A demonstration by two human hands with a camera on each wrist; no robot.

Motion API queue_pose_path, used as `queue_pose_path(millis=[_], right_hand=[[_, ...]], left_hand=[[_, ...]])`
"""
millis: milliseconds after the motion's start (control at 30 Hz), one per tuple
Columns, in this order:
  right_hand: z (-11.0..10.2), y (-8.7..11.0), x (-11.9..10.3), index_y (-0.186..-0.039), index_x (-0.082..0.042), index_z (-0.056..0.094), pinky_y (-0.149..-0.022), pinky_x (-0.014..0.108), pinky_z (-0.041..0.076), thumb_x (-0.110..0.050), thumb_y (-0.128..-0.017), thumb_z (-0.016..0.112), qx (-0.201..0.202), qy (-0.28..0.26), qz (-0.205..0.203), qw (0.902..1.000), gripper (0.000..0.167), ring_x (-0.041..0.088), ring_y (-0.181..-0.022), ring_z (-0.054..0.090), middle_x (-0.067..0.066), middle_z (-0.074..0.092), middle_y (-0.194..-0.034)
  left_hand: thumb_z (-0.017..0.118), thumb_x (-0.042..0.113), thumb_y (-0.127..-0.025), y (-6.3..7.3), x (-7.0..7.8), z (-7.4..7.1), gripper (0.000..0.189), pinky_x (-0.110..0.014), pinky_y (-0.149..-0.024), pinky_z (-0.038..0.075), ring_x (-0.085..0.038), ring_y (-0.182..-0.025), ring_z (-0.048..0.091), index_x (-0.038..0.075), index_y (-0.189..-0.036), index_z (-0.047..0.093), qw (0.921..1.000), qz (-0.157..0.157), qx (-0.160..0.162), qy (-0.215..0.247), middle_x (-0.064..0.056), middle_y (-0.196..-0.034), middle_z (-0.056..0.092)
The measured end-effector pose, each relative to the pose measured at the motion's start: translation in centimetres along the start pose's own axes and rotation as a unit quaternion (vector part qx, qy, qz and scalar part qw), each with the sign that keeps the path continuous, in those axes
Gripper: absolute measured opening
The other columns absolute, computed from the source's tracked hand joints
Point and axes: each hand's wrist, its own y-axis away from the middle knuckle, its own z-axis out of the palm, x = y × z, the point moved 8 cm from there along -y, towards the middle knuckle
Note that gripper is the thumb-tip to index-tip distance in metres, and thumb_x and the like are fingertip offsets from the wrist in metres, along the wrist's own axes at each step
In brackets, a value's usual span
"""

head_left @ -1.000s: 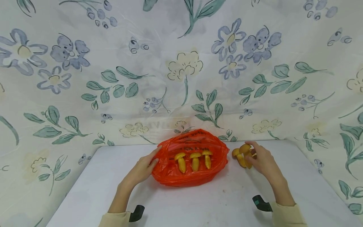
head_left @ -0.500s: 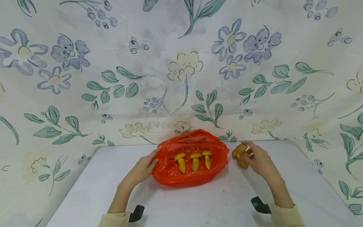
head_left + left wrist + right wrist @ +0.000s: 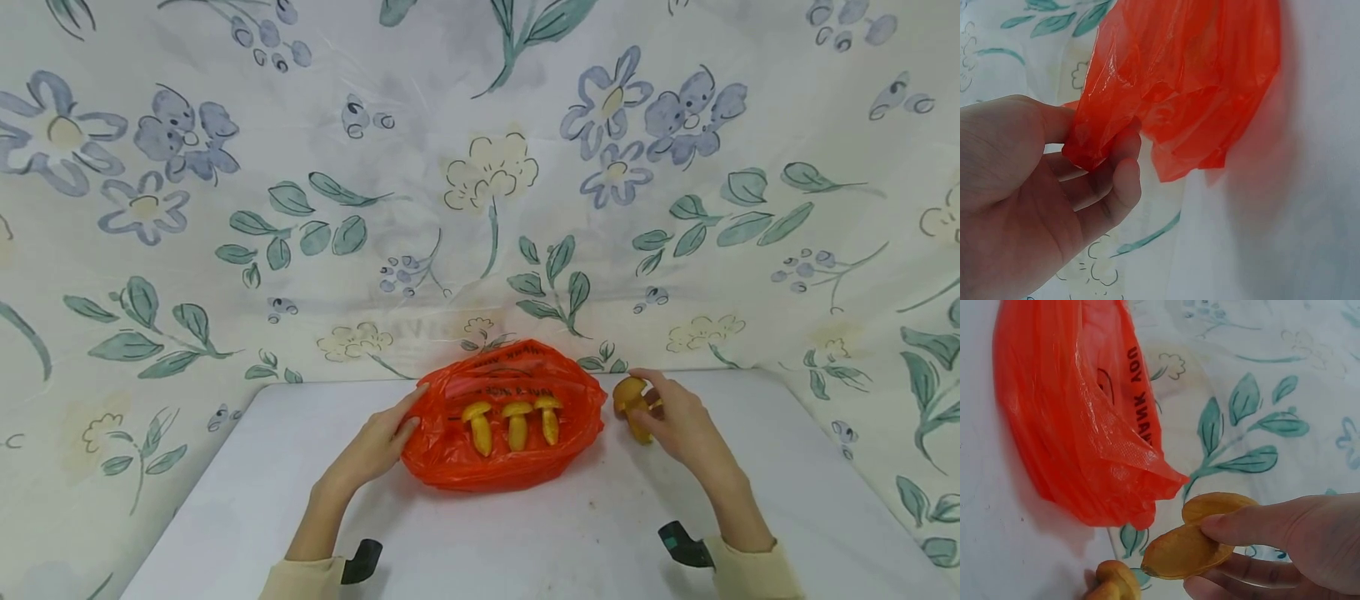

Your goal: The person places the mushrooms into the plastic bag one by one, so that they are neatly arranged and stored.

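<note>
A red plastic bag (image 3: pixel 487 477) lies with its mouth spread toward me. Three yellow-brown mushrooms (image 3: pixel 517 427) rest side by side in it. My left hand (image 3: pixel 377 446) pinches the bag's left edge between thumb and fingers; the left wrist view shows the thin red film (image 3: pixel 1100 125) there. Just right of the bag, my right hand (image 3: pixel 684 421) holds a mushroom (image 3: pixel 1182 553) between thumb and fingers. Below it in the right wrist view, another mushroom (image 3: pixel 1116 581) is on the table, partly cut off by the frame. In the head view these two overlap.
The white table (image 3: pixel 525 550) ends at the back against a hanging cloth (image 3: pixel 420 208) printed with flowers and leaves. The bag's back edge stands up close to that cloth. Black camera mounts (image 3: pixel 684 546) stick out at both wrists.
My right hand has moved a little left with its mushroom, toward the bag, and now covers more of the mushroom on the table. The left hand and the bag have stayed put.
</note>
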Motion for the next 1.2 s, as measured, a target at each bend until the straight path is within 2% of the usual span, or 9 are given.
queue_pose_path(millis=[200,500,667,900,1200], right_hand=[[0.1,0.0,-0.5,-0.142,-0.011,0.044,-0.073,0.034,0.061,-0.011,-0.091,0.067,-0.007,-0.006,0.005,0.9999,0.056,0.028,-0.094,0.062,0.017,0.063,-0.109],[0.5,0.1,-1.3,-0.142,-0.012,0.044,-0.069,0.031,0.061,-0.011,-0.090,0.069,0.001,0.000,-0.017,0.9999,0.058,0.026,-0.093,0.062,0.016,0.063,-0.109],[0.7,0.1,-2.0,-0.141,-0.010,0.045,-0.070,0.032,0.062,-0.010,-0.090,0.069,0.007,-0.005,-0.023,0.9997,0.057,0.027,-0.093,0.063,0.017,0.064,-0.110],[0.6,-0.4,-3.4,-0.141,-0.010,0.045,-0.069,0.032,0.062,-0.011,-0.090,0.069,0.013,-0.008,-0.024,0.9996,0.056,0.027,-0.093,0.064,0.016,0.064,-0.109],[1.1,-1.4,-5.4,-0.140,-0.013,0.047,-0.072,0.032,0.061,-0.011,-0.091,0.069,-0.008,-0.018,-0.024,0.9995,0.054,0.026,-0.094,0.063,0.014,0.064,-0.109]], left_hand=[[0.052,0.006,-0.100,0.0,0.0,0.0,0.055,-0.047,-0.099,0.053,-0.028,-0.112,0.060,0.011,-0.152,0.035,1.0000,0.007,0.002,0.001,-0.019,-0.148,0.048],[0.050,0.006,-0.100,-0.1,-0.1,-0.1,0.056,-0.049,-0.101,0.051,-0.033,-0.121,0.058,0.011,-0.153,0.033,0.9999,0.006,-0.003,0.011,-0.019,-0.149,0.047],[0.050,0.006,-0.100,0.0,-0.1,0.0,0.056,-0.049,-0.101,0.051,-0.031,-0.116,0.059,0.011,-0.153,0.033,0.9999,0.003,-0.004,0.012,-0.019,-0.149,0.046],[0.050,0.006,-0.100,0.0,-0.2,0.0,0.056,-0.047,-0.098,0.054,-0.023,-0.103,0.059,0.011,-0.153,0.033,0.9999,0.002,-0.003,0.009,-0.019,-0.148,0.048],[0.051,0.006,-0.100,0.1,-0.2,-0.1,0.056,-0.047,-0.098,0.054,-0.027,-0.110,0.060,0.012,-0.153,0.033,0.9999,0.003,0.001,0.013,-0.020,-0.149,0.047]])
